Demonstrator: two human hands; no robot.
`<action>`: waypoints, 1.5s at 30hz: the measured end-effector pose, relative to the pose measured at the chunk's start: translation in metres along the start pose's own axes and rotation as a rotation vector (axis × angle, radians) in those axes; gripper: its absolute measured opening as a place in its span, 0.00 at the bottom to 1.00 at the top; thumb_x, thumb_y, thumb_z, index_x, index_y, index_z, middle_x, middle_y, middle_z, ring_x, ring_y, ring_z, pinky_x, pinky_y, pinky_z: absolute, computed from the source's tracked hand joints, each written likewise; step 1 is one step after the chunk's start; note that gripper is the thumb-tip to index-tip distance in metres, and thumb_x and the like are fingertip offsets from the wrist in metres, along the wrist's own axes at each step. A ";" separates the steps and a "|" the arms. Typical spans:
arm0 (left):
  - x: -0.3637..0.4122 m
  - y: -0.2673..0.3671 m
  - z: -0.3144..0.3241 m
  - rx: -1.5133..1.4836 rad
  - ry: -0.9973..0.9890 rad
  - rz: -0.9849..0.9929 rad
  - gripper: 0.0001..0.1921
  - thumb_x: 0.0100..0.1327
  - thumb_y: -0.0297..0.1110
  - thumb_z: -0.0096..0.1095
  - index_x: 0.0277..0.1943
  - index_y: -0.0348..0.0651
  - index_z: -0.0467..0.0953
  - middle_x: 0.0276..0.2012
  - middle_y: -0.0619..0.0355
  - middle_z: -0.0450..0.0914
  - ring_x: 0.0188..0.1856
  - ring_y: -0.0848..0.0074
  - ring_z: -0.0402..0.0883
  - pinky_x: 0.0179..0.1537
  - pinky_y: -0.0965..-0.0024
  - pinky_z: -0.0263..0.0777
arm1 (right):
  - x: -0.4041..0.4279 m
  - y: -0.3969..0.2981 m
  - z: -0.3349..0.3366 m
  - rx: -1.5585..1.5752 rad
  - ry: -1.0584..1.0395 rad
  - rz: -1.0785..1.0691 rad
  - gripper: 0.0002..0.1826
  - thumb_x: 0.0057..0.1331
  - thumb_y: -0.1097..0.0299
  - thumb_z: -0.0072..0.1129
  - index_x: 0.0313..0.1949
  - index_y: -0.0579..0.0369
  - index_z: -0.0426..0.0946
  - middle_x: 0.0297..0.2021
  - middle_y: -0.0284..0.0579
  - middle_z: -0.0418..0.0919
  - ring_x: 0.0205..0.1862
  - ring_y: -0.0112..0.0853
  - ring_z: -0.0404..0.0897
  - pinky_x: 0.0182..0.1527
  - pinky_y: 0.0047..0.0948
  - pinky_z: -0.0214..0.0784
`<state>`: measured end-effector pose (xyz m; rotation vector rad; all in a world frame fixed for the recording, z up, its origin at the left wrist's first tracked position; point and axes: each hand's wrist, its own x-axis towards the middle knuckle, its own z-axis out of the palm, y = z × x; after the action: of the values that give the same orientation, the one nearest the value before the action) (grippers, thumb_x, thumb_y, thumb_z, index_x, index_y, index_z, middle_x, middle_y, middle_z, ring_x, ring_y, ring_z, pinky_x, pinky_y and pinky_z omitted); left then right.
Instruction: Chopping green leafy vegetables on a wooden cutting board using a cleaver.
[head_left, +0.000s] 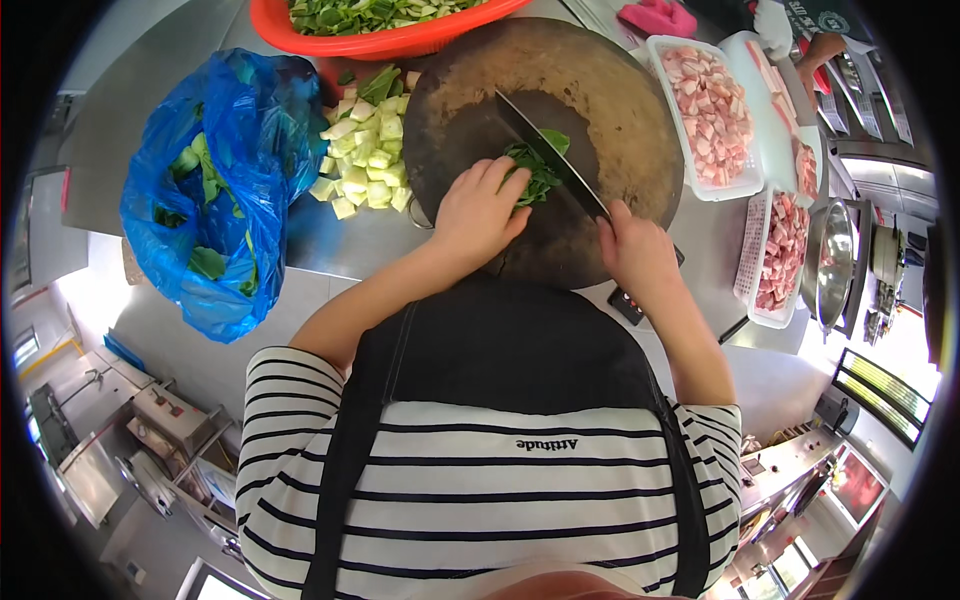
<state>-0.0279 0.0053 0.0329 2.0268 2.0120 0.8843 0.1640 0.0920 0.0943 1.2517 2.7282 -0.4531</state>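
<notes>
A round wooden chopping block (637, 142) stands before me, its middle dark and damp. On it lies a small heap of leafy greens (534, 180), pressed down under the fingers of my left hand (480, 208). My right hand (641, 251) grips the handle of a kitchen knife (551, 154). The blade slants up and to the left across the greens, close by my left fingertips. One leaf (556, 140) shows on the far side of the blade.
Left of the block are pale green vegetable chunks (367, 154) and a blue plastic bag (225, 165) of greens. A red basin (390, 46) stands behind. Rightward are white baskets of diced meat (705, 112) (784, 251), a steel bowl (831, 262) and a co-worker's gloved hand (772, 26).
</notes>
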 end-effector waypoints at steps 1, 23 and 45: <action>-0.003 -0.007 0.005 -0.027 0.018 0.013 0.19 0.50 0.30 0.62 0.47 0.40 0.73 0.46 0.53 0.73 0.48 0.62 0.72 0.47 0.63 0.69 | -0.001 0.002 -0.001 -0.002 -0.004 -0.002 0.10 0.64 0.64 0.47 0.32 0.57 0.65 0.18 0.54 0.75 0.23 0.51 0.76 0.27 0.49 0.69; 0.017 -0.009 0.011 0.052 -0.217 -0.114 0.24 0.49 0.34 0.61 0.51 0.39 0.71 0.53 0.54 0.72 0.46 0.64 0.73 0.46 0.64 0.72 | -0.008 -0.002 0.000 0.065 0.030 0.047 0.10 0.65 0.64 0.48 0.32 0.57 0.64 0.18 0.55 0.74 0.22 0.53 0.75 0.27 0.49 0.67; 0.014 -0.006 0.021 0.222 -0.113 0.004 0.23 0.45 0.33 0.63 0.48 0.38 0.72 0.43 0.52 0.71 0.42 0.65 0.74 0.39 0.67 0.72 | -0.002 -0.012 -0.018 0.044 0.069 -0.032 0.12 0.64 0.64 0.50 0.30 0.60 0.65 0.17 0.57 0.74 0.21 0.52 0.76 0.25 0.47 0.69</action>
<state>-0.0242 0.0255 0.0172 2.1392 2.1258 0.5543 0.1569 0.0892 0.1146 1.2584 2.8136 -0.4853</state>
